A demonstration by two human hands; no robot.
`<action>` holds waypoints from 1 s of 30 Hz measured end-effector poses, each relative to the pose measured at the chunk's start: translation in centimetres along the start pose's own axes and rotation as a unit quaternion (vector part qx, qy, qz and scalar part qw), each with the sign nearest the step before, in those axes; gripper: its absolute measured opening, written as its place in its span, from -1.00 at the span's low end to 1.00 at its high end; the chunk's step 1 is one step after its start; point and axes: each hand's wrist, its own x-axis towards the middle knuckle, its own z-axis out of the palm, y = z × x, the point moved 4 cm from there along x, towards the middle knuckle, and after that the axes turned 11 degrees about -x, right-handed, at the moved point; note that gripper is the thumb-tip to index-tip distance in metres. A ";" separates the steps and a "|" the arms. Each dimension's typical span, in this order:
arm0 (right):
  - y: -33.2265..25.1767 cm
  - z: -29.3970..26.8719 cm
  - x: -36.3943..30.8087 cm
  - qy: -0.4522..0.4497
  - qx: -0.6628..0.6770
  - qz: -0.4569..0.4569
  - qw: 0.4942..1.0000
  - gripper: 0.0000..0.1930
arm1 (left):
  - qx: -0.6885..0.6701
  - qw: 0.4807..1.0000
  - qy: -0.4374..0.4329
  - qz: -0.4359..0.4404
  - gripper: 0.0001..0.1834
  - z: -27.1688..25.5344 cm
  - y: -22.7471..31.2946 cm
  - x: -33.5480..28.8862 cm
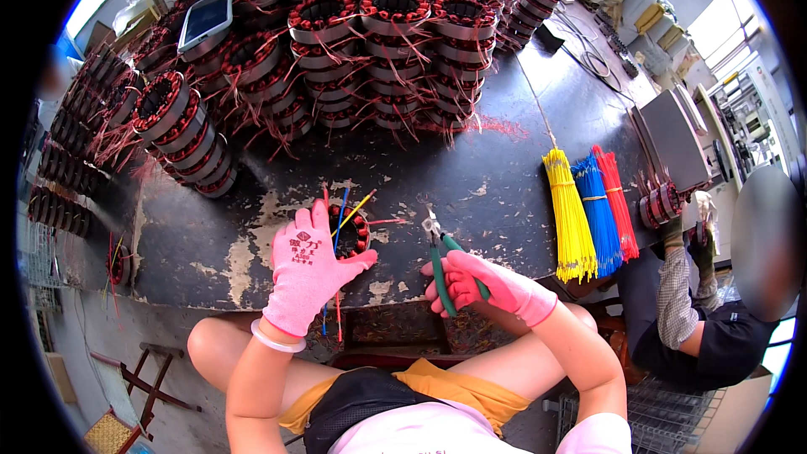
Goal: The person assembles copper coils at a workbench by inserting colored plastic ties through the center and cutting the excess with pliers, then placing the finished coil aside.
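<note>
My left hand (308,266), in a pink glove, grips the near left side of a small ring-shaped motor stator (361,235) with dark red windings. Its thumb lies along the near rim and its fingers are at the left side, partly hiding the ring. A yellow lead (360,208), a blue lead (343,209) and red leads stick out around the stator. My right hand (464,280), also in a pink glove, is closed around green-handled pliers (445,265). The pliers' jaws point away from me, to the right of the stator and apart from it.
Tall stacks of stators (392,50) crowd the back and left of the worn dark table (496,202). A phone-like device (206,18) lies on one stack. Bundles of yellow wires (570,219), blue wires (598,214) and red wires (618,202) lie at right, near a co-worker (714,311).
</note>
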 end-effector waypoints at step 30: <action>-5.8 5.2 3.7 0.303 -0.594 -0.212 0.714 -0.32 | -0.065 0.998 -0.004 -0.021 0.01 -4.4 -6.8 -2.2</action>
